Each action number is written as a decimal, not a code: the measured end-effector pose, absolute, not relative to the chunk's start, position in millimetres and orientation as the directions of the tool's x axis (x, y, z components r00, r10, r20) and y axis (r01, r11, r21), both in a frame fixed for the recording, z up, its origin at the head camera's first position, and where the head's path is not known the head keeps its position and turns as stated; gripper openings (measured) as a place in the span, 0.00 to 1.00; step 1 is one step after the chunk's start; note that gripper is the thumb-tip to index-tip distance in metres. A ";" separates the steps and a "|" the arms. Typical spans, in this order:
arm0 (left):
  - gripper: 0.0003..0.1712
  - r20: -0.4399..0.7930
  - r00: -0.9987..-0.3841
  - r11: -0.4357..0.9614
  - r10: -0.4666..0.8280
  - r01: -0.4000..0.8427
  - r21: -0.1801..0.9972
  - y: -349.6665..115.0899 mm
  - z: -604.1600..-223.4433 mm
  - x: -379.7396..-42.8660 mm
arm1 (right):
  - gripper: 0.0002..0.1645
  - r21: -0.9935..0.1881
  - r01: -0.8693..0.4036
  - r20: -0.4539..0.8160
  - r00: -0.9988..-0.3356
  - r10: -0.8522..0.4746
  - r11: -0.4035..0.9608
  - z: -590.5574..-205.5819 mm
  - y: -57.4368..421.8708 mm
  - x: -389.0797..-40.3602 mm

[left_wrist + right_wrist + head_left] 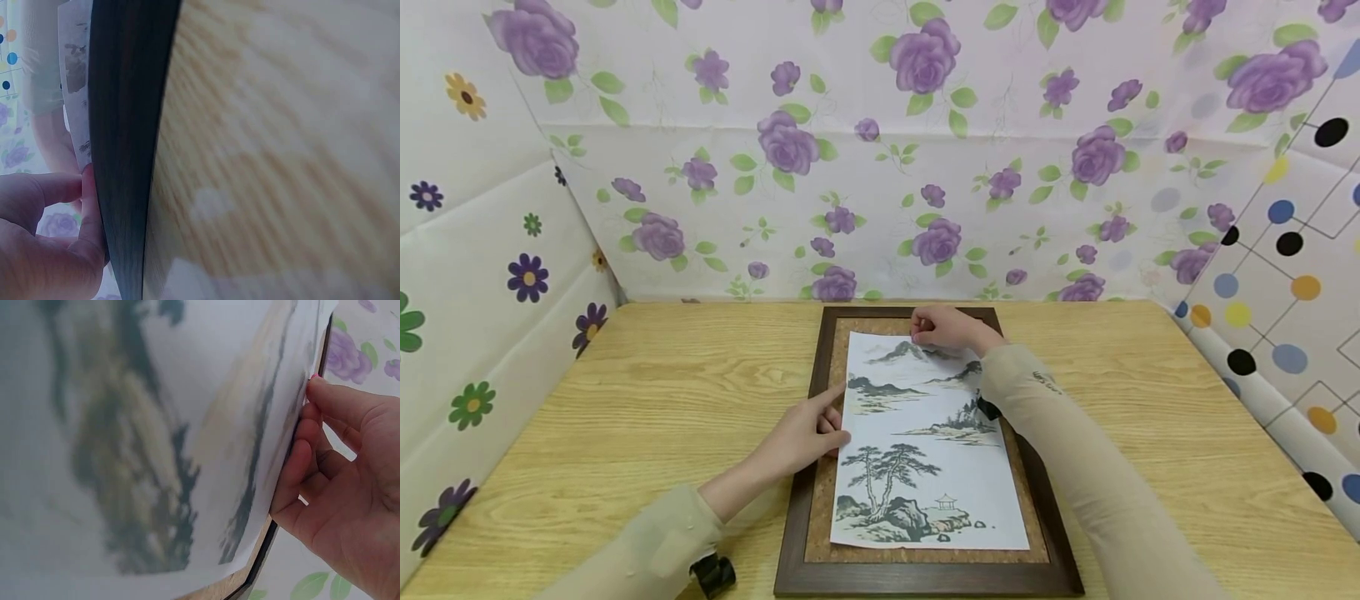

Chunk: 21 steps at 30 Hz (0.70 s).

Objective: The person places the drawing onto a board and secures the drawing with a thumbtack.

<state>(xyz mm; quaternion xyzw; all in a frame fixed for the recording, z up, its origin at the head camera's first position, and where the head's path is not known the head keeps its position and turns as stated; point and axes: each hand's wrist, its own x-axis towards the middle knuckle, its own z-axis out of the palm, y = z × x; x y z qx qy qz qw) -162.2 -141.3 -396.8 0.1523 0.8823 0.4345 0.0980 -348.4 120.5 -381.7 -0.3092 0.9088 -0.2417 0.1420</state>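
A sheet of paper (917, 421) printed with a mountain and pine landscape lies on a cork board (823, 500) with a dark brown frame (925, 579). Along the paper's left edge, my left hand (801, 433) rests with thumb and index finger touching it, the index finger pointing forward. My right hand (951, 327) is at the top edge of the sheet, fingers bent. In the right wrist view, a small pink tip, seemingly a push pin (314, 375), shows at the pinched thumb and fingertip; most of it is hidden.
The framed board lies on a wood-grain table (662, 392). A floral cloth backdrop (865, 192) rises behind it, with patterned side panels at left and right. The right forearm (1090, 475) passes over the frame's right side.
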 end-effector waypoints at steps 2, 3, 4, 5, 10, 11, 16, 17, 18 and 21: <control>0.44 -0.041 -0.935 0.576 0.353 0.183 0.797 -141.2 -396.7 -162.0 | 0.04 -0.529 -0.492 -0.106 -0.771 -0.629 0.692 -381.1 119.4 -347.1; 0.44 -0.040 -0.935 0.576 0.353 0.184 0.796 -141.2 -396.6 -161.9 | 0.04 -0.530 -0.489 -0.107 -0.772 -0.626 0.693 -380.8 118.9 -346.6; 0.44 -0.040 -0.935 0.575 0.353 0.183 0.798 -141.2 -396.6 -161.8 | 0.04 -0.530 -0.486 -0.108 -0.774 -0.624 0.695 -380.6 118.4 -346.2; 0.44 -0.040 -0.935 0.573 0.353 0.182 0.799 -141.1 -396.5 -161.7 | 0.04 -0.527 -0.481 -0.112 -0.778 -0.618 0.700 -380.5 118.2 -346.0; 0.44 -0.038 -0.932 0.565 0.361 0.186 0.804 -141.1 -396.3 -161.4 | 0.04 -0.519 -0.474 -0.120 -0.784 -0.609 0.712 -380.3 118.1 -345.7; 0.44 -0.037 -0.932 0.565 0.361 0.187 0.803 -141.1 -396.3 -161.4 | 0.04 -0.522 -0.471 -0.121 -0.784 -0.608 0.712 -380.5 118.2 -346.0; 0.44 -0.043 -0.934 0.567 0.353 0.178 0.805 -140.9 -396.7 -161.5 | 0.04 -0.558 -0.451 -0.115 -0.789 -0.603 0.697 -381.7 117.1 -348.1; 0.44 -0.045 -0.936 0.569 0.350 0.174 0.804 -140.7 -396.8 -161.5 | 0.03 -0.563 -0.449 -0.113 -0.790 -0.603 0.693 -381.8 116.9 -348.4; 0.44 -0.047 -0.937 0.569 0.347 0.171 0.804 -140.5 -396.8 -161.4 | 0.03 -0.568 -0.448 -0.108 -0.791 -0.602 0.690 -381.7 116.6 -348.6; 0.44 -0.050 -0.939 0.574 0.340 0.165 0.802 -139.7 -396.2 -161.1 | 0.03 -0.572 -0.448 -0.100 -0.794 -0.600 0.688 -381.6 116.5 -348.8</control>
